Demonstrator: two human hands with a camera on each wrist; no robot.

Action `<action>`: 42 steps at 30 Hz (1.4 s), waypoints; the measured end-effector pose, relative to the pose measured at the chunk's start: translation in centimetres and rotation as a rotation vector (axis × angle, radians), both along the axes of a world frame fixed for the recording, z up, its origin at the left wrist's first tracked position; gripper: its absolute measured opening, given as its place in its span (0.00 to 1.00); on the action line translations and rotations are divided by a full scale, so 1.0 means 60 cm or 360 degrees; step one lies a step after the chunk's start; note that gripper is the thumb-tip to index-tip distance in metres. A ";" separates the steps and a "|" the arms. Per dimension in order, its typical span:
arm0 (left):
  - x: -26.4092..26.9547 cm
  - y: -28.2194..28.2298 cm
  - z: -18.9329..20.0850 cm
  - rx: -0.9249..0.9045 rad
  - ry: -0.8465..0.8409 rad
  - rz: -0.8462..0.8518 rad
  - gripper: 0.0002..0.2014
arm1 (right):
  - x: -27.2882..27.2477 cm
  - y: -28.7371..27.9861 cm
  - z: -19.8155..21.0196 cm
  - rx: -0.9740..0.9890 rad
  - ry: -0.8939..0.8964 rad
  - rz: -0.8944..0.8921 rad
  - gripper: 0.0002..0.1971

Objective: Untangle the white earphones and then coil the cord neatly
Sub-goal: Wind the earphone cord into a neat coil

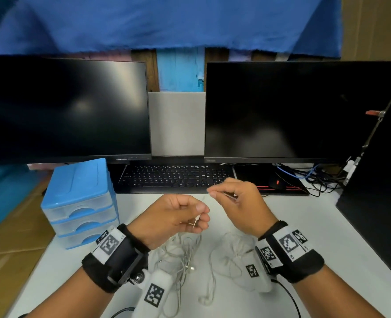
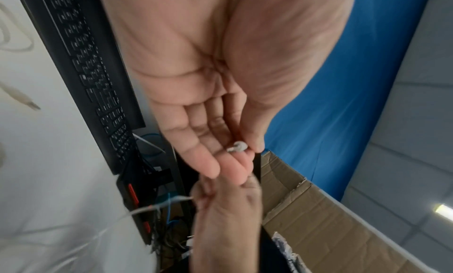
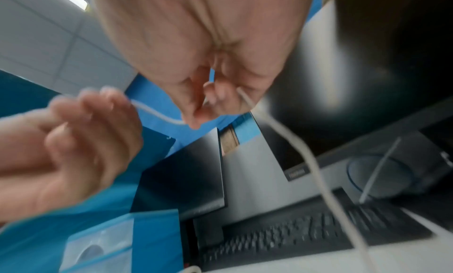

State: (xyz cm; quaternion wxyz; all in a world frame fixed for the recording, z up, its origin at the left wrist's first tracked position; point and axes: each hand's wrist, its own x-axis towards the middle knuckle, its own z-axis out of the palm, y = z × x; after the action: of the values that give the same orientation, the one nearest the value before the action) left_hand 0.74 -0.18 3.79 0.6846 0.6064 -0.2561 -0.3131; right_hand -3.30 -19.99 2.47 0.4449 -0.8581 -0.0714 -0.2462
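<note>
While both hands work raised above the desk (image 1: 304, 226), the left hand (image 1: 176, 216) has thumb + forefinger pinched on the jack plug (image 1: 196, 222) end of the white earphones (image 1: 185, 255), other fingers curled loosely; the left wrist view shows the small metal-tipped end sitting at the fingertips (image 2: 255, 147). Right hand (image 1: 238, 203), at approx 1 o'clock from the left and close by, pinches the thin cord (image 3: 157, 112) between thumb and forefinger, rest of fingers curled in. A short run of cord is stretched between the two pinches; the right wrist view shows another length trailing down from the right hand twd the desk.

Bulk of the earphones lies on the desk at 6 o'clock, under the wrists: two loose white heaps, one below each hand, an earbud (image 1: 204, 299) lying out at the near edge. Can't tell if the heaps are one set or two, or where the knots sit.

Handling, as judged: cord v. light, limp, thin, prob. a bit slick, so it'll slip thru a loose pinch and re-snag on itself. Joints at plug and buds are likely weak pts, so don't yank. Best hold = plug body as anchor, then feed cord thru the other fingers.

Bkgd: keyboard (image 1: 173, 177) at 12 o'clock, two dark monitors (image 1: 66, 106) behind, blue drawer unit (image 1: 79, 198) at 10 o'clock.
</note>
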 end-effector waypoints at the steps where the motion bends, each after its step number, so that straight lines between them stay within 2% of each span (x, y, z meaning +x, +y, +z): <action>1: -0.002 0.000 0.007 -0.0104 0.0014 0.0044 0.09 | 0.000 0.001 -0.012 -0.0045 -0.0023 -0.0033 0.07; 3: -0.001 0.001 0.021 -0.0338 0.0059 0.0192 0.11 | -0.007 0.009 -0.040 -0.0276 0.0011 -0.0027 0.08; 6: 0.010 0.004 0.028 -0.0554 0.0078 0.0449 0.14 | -0.033 0.039 -0.066 -0.0660 0.0181 0.0162 0.15; 9: 0.017 -0.001 0.010 -0.0464 -0.0070 0.0638 0.13 | -0.062 0.079 -0.035 -0.0815 0.0257 0.0427 0.17; 11: 0.017 -0.005 -0.007 -0.0261 -0.0331 0.0748 0.09 | -0.077 0.089 0.011 -0.0688 0.0259 0.0547 0.16; 13: 0.015 -0.005 -0.020 -0.0054 -0.0613 0.0655 0.10 | -0.090 0.081 0.053 -0.0434 0.0282 0.0569 0.12; 15: 0.008 -0.008 -0.023 0.0088 -0.0743 0.0407 0.11 | -0.093 0.061 0.078 -0.0189 0.0197 0.0497 0.10; 17: -0.005 -0.012 -0.017 0.0046 -0.0615 0.0209 0.11 | -0.084 0.036 0.084 -0.0040 0.0019 0.0357 0.09; 20: -0.024 -0.015 0.003 -0.0192 -0.0302 0.0034 0.12 | -0.055 0.004 0.060 0.0053 -0.0122 0.0064 0.09; 22: -0.033 -0.012 0.019 -0.0326 -0.0134 0.0042 0.09 | -0.041 -0.003 0.030 0.0038 -0.0074 0.0020 0.09; 26: -0.023 -0.007 0.033 -0.0586 0.0142 0.0295 0.11 | -0.048 0.037 -0.011 -0.0272 0.0251 0.0217 0.12; 28: -0.009 -0.003 0.030 -0.0565 0.0008 0.0465 0.11 | -0.065 0.063 -0.004 -0.0542 0.0292 0.0380 0.14; 30: 0.002 0.000 0.019 -0.0426 -0.0305 0.0636 0.10 | -0.085 0.081 0.020 -0.0686 0.0322 0.0518 0.17; 33: 0.009 0.001 0.004 -0.0188 -0.0740 0.0712 0.10 | -0.111 0.082 0.071 -0.0449 0.0362 0.0669 0.14; 36: -0.002 0.001 0.000 0.0011 -0.1005 0.0458 0.11 | -0.111 0.061 0.100 -0.0140 0.0079 0.0483 0.12; 37: -0.009 -0.001 0.001 0.0029 -0.1010 0.0347 0.11 | -0.103 0.049 0.102 -0.0063 -0.0041 0.0380 0.12; 39: -0.026 -0.007 0.007 -0.0043 -0.0852 0.0159 0.12 | -0.081 0.021 0.092 0.0051 -0.0151 0.0160 0.12; 42: -0.039 -0.010 0.021 -0.0286 -0.0504 0.0003 0.14 | -0.052 -0.003 0.047 0.0040 -0.0045 0.0025 0.11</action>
State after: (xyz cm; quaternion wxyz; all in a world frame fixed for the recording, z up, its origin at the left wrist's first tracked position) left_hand -1.57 -0.80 5.05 0.6875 0.5847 -0.3871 -0.1889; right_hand -6.39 -20.15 5.32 0.4566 -0.8482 -0.0813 -0.2557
